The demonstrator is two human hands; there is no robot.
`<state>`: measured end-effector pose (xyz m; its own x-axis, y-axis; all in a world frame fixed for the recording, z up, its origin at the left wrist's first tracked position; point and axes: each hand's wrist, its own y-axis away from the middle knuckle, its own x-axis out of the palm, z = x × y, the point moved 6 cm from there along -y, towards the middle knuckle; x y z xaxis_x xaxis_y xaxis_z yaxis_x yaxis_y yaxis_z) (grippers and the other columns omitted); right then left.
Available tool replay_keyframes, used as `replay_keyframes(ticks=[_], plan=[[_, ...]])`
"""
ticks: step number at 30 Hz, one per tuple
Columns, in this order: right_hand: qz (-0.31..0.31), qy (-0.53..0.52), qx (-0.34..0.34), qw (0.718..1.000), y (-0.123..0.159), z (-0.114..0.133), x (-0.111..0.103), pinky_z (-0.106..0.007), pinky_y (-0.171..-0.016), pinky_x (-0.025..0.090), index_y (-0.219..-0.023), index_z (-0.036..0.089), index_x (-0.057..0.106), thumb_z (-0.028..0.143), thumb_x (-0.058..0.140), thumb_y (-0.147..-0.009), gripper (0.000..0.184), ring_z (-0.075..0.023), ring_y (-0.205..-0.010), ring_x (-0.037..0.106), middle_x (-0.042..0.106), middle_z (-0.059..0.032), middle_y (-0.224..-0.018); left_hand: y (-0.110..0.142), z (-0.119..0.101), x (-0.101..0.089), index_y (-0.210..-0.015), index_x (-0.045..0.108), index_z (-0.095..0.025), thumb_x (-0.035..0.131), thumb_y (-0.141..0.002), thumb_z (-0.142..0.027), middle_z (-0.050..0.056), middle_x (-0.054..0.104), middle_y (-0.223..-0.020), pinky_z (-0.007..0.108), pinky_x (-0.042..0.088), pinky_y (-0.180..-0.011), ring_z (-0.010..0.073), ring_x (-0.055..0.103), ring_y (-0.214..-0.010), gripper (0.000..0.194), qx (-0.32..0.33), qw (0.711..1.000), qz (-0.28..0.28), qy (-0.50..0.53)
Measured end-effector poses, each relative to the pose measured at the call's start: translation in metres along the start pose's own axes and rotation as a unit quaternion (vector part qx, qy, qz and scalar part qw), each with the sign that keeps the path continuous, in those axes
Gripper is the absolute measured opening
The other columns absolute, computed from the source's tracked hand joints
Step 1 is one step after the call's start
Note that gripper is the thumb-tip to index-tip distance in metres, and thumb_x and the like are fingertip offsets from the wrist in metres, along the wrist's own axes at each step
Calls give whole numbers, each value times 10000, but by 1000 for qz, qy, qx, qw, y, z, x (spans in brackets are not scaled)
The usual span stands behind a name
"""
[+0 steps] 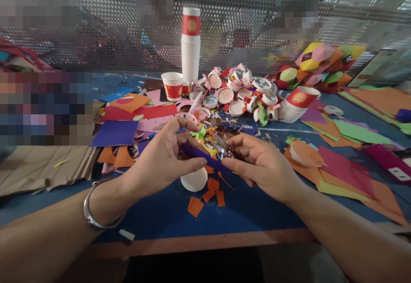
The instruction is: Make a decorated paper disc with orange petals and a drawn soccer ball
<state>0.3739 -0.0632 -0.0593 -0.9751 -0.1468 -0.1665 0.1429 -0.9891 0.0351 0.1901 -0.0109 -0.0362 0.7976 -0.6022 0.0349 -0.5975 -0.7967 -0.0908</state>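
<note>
My left hand [167, 154], a metal bangle on its wrist, pinches a folded strip of purple paper [205, 158] between thumb and fingers. The strip slants down toward my right hand [257, 159], whose thumb is against its far end. A pair of scissors [221, 145] is tucked in the fingers of the right hand, blades pointing left; its handles are mostly hidden. Just below the strip lies a white paper disc [194, 179], partly covered by the left hand. Several small orange paper squares [195, 206] are scattered nearer the table edge.
A tall stack of paper cups [190, 56] stands at the back beside a single cup [172, 87]. Cut cup bottoms [225, 96] are heaped behind my hands. Coloured sheets lie left [115, 133] and right [346, 169]. More stacked cups [297, 103] lean at right; corrugated cardboard [48, 165] is at left.
</note>
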Motion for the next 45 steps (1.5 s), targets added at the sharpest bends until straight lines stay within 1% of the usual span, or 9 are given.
replay_keyframes(ticks=[7,12,14,18,23,25,31,38,45], plan=[[19,-37,12,999,0,0,2,-200,-375,332,-1113,200,587,487,790,-891,416,-45,-405,471,688,35,-748,0,1,1,-993,579,-201,802,-772,-34,1,777,-872,214,597,-716,123,745,-782,356,-10,1000,10,19],[63,-81,26,994,2,2,11,-187,-376,323,-1080,203,581,451,783,-904,365,-43,-392,468,632,74,-670,0,4,8,-941,601,-194,788,-751,14,-19,768,-850,206,597,-744,113,739,-789,338,-13,999,23,43],[70,-91,36,993,2,2,14,-179,-371,343,-1060,196,574,459,812,-873,400,-31,-405,455,665,53,-737,-1,5,11,-937,596,-192,801,-750,5,-30,757,-843,199,594,-749,104,729,-787,341,-9,998,21,54],[55,-96,35,993,0,2,14,-166,-362,385,-1044,195,563,455,864,-818,457,-26,-430,447,669,46,-775,0,9,10,-966,586,-185,854,-735,-53,-39,724,-882,193,589,-746,101,717,-807,378,-18,997,-24,70],[11,-98,6,995,-1,2,8,-159,-355,404,-1017,212,563,374,859,-825,388,-44,-462,473,627,71,-735,5,15,9,-1039,538,-177,830,-788,-129,8,762,-867,212,609,-714,120,725,-769,389,-85,990,-66,94],[-5,-91,-6,996,-2,2,6,-158,-360,411,-992,215,565,353,848,-835,352,-45,-463,473,613,76,-719,8,14,9,-1025,492,-197,821,-806,-137,-4,761,-855,234,630,-713,128,735,-766,399,-79,988,-78,103],[-9,-78,-13,997,-2,2,7,-153,-369,437,-1009,214,568,323,830,-852,325,-47,-476,494,619,71,-735,12,10,16,-914,453,-213,799,-866,-157,-65,716,-770,200,632,-694,85,726,-694,354,-26,994,-93,53],[5,-70,-10,997,-3,-1,10,-152,-373,447,-1028,207,569,329,821,-863,324,-56,-480,511,658,57,-728,9,11,19,-898,573,-199,748,-891,-189,-43,677,-834,218,623,-684,93,693,-721,176,8,996,-87,-9],[10,-79,-7,997,-2,1,10,-150,-369,434,-1018,211,569,345,849,-839,358,-48,-456,502,627,87,-690,8,15,20,-915,640,-179,753,-874,-209,-11,698,-822,214,547,-689,109,670,-748,124,-10,996,-78,-45]])
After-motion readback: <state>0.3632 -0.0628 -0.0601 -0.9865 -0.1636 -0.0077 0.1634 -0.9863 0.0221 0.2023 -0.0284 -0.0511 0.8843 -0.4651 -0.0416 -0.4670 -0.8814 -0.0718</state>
